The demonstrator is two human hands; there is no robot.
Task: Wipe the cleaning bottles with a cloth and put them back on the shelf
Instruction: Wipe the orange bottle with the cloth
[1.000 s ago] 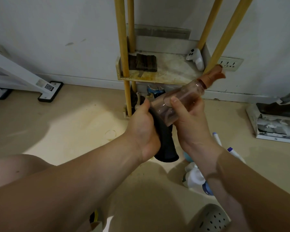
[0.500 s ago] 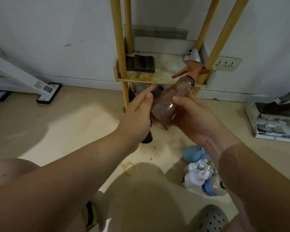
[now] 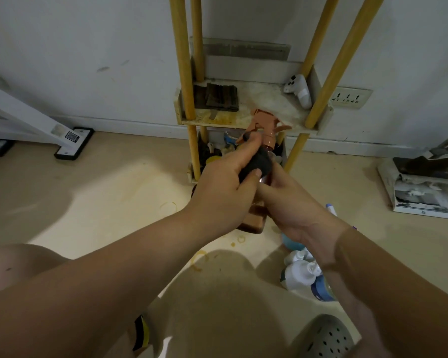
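Observation:
A clear brownish spray bottle [image 3: 255, 219] with an orange trigger head [image 3: 265, 124] stands nearly upright between my hands. My right hand [image 3: 292, 205] grips its body from the right. My left hand [image 3: 223, 192] presses a dark cloth [image 3: 260, 161] against the bottle's upper part, just under the trigger head. The wooden shelf [image 3: 246, 117] with yellow posts stands right behind the bottle. Several other cleaning bottles [image 3: 301, 273], white and blue, lie on the floor under my right forearm.
A dark folded cloth [image 3: 221, 96] and a white game controller [image 3: 299, 90] lie on the shelf board. Small items fill the shelf's bottom level [image 3: 217, 151]. A wall socket [image 3: 348, 98] is right of the shelf. Papers [image 3: 422, 192] lie far right, a white stand foot [image 3: 74, 140] far left.
The bottle has swung from tilted toward the shelf to nearly upright. My left hand, with the cloth, has moved up from the bottle's lower body to just below the trigger head.

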